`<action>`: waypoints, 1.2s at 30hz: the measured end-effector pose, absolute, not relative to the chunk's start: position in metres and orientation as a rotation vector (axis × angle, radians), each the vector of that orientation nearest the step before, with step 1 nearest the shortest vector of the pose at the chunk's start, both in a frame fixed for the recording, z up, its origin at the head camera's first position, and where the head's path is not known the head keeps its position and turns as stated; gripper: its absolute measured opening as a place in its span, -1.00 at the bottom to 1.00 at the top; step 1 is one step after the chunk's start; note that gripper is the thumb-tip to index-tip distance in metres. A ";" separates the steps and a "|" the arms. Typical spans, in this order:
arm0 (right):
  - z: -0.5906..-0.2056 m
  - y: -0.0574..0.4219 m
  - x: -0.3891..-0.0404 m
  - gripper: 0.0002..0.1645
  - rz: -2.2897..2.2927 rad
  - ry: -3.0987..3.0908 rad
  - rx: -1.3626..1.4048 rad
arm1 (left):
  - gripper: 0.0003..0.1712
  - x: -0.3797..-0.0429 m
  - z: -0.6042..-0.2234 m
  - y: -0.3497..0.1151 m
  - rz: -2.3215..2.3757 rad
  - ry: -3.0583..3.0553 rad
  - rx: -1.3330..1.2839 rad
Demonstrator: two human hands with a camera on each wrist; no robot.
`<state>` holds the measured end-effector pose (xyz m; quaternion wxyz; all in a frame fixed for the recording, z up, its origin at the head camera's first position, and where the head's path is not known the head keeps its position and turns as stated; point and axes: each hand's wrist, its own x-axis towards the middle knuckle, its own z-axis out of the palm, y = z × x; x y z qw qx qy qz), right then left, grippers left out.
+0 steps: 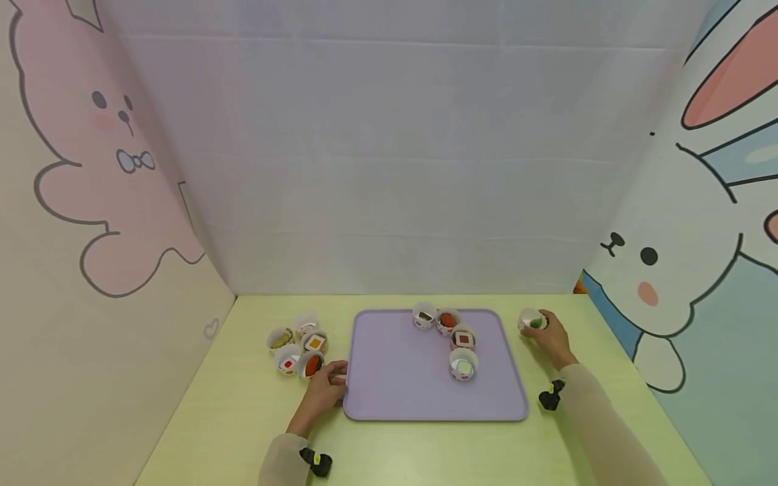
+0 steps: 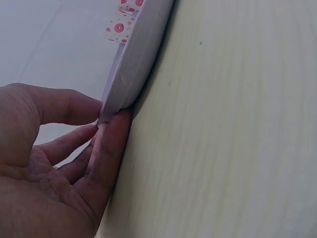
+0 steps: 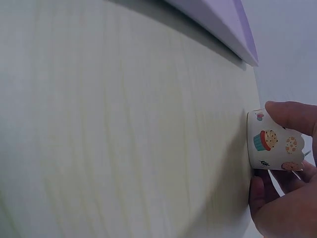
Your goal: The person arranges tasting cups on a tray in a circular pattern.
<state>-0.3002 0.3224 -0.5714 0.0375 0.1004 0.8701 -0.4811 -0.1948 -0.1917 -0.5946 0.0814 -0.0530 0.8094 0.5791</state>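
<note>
Curling round a paper cup [image 3: 277, 144] just right of the tray [image 1: 401, 391], the right hand [image 1: 552, 339] holds something probably light and easily dented, best gripped gently by its sides, while the left hand [image 1: 325, 390] pinches the tray's left edge.

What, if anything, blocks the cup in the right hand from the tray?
Nothing visible stands between the cup and the tray except the tray's raised rim. Beyond it, four cups stand in the tray's far and right part, so landing there looks tighter.
</note>
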 end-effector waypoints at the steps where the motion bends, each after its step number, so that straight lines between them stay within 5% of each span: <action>1: -0.571 0.322 -0.300 -0.05 -1.469 2.673 0.311 | -0.40 -0.195 -0.595 -0.192 1.731 2.420 -0.157; 36: -0.574 0.324 -0.295 -0.11 -1.363 2.722 0.314 | -0.39 -0.193 -0.588 -0.191 1.704 2.421 -0.157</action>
